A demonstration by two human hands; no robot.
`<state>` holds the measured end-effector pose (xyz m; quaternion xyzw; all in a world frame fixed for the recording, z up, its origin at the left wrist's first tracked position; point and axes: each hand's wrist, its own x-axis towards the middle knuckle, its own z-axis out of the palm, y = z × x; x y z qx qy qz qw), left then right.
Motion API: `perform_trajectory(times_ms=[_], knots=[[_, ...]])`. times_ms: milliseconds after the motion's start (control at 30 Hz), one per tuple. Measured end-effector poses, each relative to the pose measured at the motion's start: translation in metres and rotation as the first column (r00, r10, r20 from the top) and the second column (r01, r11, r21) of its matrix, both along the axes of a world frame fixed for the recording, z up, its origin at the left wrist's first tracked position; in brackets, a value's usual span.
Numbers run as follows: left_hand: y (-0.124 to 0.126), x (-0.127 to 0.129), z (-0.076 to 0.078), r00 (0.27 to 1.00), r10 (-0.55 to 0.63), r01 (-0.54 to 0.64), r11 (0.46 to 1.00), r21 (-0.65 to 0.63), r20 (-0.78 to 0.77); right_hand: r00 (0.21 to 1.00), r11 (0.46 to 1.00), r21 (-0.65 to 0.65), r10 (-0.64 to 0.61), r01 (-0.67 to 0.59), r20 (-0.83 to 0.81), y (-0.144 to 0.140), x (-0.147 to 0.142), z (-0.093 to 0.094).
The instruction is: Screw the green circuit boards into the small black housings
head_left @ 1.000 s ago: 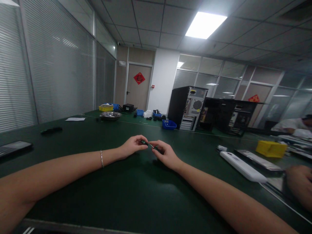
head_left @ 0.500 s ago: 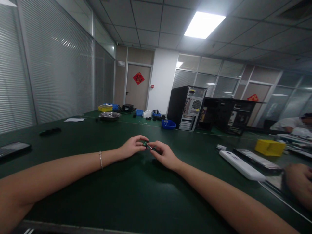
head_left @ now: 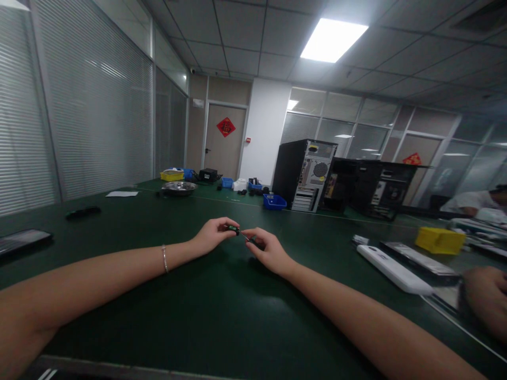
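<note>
Pinching small dark part [head_left: 233, 229]: left hand [head_left: 212, 236], right hand [head_left: 269, 249]; blue bin [head_left: 274, 201] contents unclear.

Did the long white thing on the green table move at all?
No. The long white plastic device lies in the same spot beside the yellow plastic bin; the tiny shifts match the camera's own wobble.

A dark green counter [head_left: 198, 316] filled the near room. Closed blinds [head_left: 95, 116] lined the left wall, a wooden door [head_left: 224, 145] stood far off, and a ceiling light panel [head_left: 334, 40] glowed overhead.
</note>
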<state>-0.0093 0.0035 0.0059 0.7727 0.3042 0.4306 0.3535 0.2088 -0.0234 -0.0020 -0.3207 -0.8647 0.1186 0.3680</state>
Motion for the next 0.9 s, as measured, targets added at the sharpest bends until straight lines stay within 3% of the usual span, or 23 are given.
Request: perform_trajectory(times_ms=[300,900], knots=[[-0.0087,-0.0037,0.0027,0.997,0.008,-0.001,0.996,0.085,-0.077,1.000,1.000,-0.019,0.016,-0.016,0.015,0.0001,0.0013,0.0001],[0.0006,0.0001,-0.0039,0.995,-0.095,0.095,0.991,-0.094,-0.006,0.996,0.985,-0.157,0.063,-0.073,-0.068,-0.0013,0.0025,0.0002]])
